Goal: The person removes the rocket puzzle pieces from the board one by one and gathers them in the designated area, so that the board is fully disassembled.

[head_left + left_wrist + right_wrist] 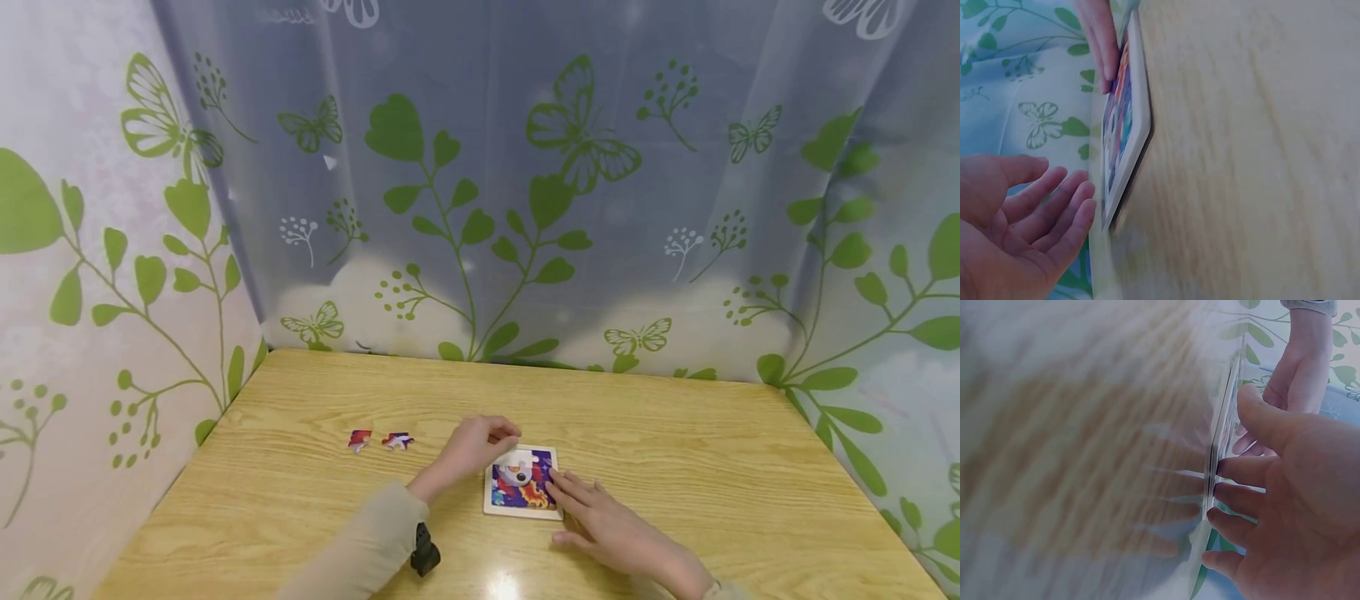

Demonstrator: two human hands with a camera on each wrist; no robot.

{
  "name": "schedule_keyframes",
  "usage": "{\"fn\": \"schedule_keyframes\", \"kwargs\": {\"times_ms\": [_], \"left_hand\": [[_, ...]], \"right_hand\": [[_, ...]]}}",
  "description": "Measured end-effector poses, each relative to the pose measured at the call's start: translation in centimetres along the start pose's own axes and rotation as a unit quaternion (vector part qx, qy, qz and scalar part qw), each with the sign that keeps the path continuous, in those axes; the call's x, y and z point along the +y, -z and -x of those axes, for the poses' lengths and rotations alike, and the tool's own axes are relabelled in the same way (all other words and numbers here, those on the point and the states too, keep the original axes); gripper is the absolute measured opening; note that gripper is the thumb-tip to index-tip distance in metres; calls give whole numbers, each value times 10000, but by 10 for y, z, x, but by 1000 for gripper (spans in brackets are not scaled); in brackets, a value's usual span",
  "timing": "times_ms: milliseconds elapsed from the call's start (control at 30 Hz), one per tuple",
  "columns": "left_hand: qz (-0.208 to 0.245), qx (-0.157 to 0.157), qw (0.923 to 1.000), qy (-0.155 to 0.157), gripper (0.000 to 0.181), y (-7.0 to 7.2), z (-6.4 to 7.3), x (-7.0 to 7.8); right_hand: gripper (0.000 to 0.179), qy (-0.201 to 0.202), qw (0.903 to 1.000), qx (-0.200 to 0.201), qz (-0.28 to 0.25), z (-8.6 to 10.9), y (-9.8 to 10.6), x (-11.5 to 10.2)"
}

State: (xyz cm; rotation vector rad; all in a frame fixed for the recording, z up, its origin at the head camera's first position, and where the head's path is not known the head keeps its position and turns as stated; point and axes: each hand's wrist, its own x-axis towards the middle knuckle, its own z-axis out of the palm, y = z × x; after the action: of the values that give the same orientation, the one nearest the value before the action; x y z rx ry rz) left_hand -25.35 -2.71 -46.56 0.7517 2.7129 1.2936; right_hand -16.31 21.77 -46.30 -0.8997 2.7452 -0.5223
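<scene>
A square jigsaw puzzle in a white frame (517, 512) lies flat on the table, with a colourful picture of purple, red and orange and a pale patch near its top edge. My left hand (476, 442) hovers at the puzzle's upper left corner. Its fingers are loosely bent, and the left wrist view shows nothing held in them. On the right edge of the puzzle rest the fairly straight fingertips of my right hand (606, 521); its thumb stays apart from the frame. Two loose puzzle pieces, one red and purple (360, 440) and one white and purple (397, 440), lie to the left.
The wooden table (675, 433) extends around the puzzle on all sides. A curtain (480, 208) with green leaves and butterflies hangs along its back and both sides. Something small and black (424, 550) sits at the left sleeve's wrist.
</scene>
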Motion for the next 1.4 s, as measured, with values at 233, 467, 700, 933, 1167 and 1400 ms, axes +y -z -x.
{"fn": "schedule_keyframes", "kwargs": {"times_ms": [233, 467, 700, 933, 1167, 1400], "left_hand": [[-42, -305, 9994, 152, 18, -10, 2, 7], [31, -390, 9992, 120, 16, -16, 1, 12], [-43, -360, 9990, 260, 17, -20, -1, 16], [-229, -384, 9983, 367, 25, -21, -2, 21], [-453, -334, 9977, 369, 24, -23, -3, 23], [-370, -40, 9982, 470, 15, -24, -6, 24]], "right_hand": [[73, 62, 9999, 73, 97, 0, -1, 0], [72, 102, 9997, 143, 143, 0, -1, -1], [72, 180, 9995, 190, 178, 2, -1, -2], [72, 165, 9995, 190, 174, 1, -2, -2], [72, 154, 9996, 149, 183, 1, -1, -3], [72, 157, 9996, 124, 202, 2, 1, -4]]}}
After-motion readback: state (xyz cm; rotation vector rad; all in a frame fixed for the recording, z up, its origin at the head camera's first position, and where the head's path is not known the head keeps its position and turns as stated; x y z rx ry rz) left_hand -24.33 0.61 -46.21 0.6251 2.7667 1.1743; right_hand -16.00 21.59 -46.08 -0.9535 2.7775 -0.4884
